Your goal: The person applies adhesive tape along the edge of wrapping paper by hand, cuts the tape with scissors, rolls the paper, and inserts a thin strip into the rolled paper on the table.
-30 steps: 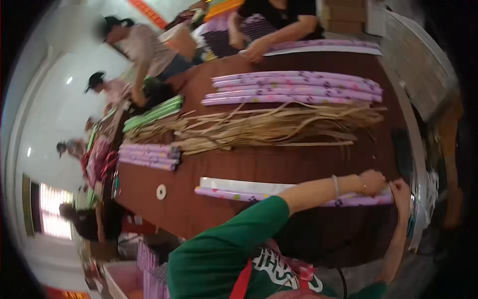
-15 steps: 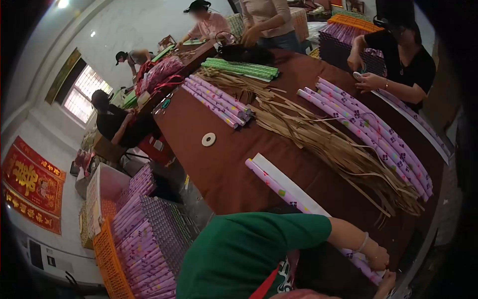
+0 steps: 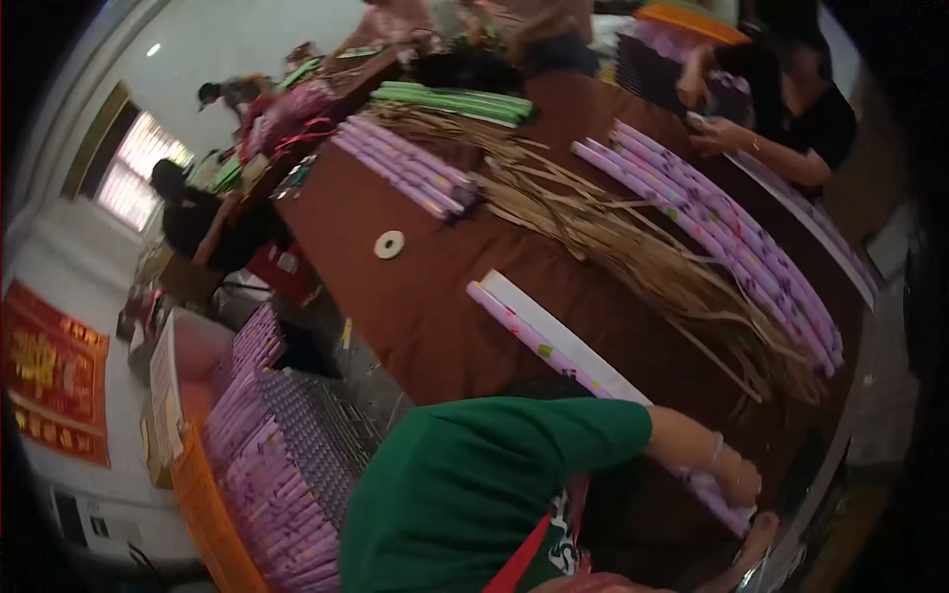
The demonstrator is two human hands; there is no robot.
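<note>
A purple patterned paper tube (image 3: pixel 526 331) lies slantwise on the brown cloth, with a white strip (image 3: pixel 563 336) along its far side. My left hand (image 3: pixel 736 478), with a bracelet at the wrist, curls over the tube near its lower right end. Just beyond that end is my right hand (image 3: pixel 756 546), its fingers drawn together and blurred beside a small white bit. Something shiny glints by the right fingers, too unclear to name. My green sleeve (image 3: pixel 514 445) hides part of the tube's near side.
Long brown strips (image 3: pixel 633 252) lie beside more purple tubes (image 3: pixel 712 222) across the table. A white roll (image 3: pixel 389 245) sits on the cloth (image 3: pixel 415 316). Across the table, a co-worker's hands (image 3: pixel 717 133) hold a small white item. An orange crate (image 3: pixel 213 504) with purple tubes stands at left.
The whole view has shifted, so the table's things appear further left and higher. My right hand has drawn slightly away from the tube's end; my left hand stays on it.
</note>
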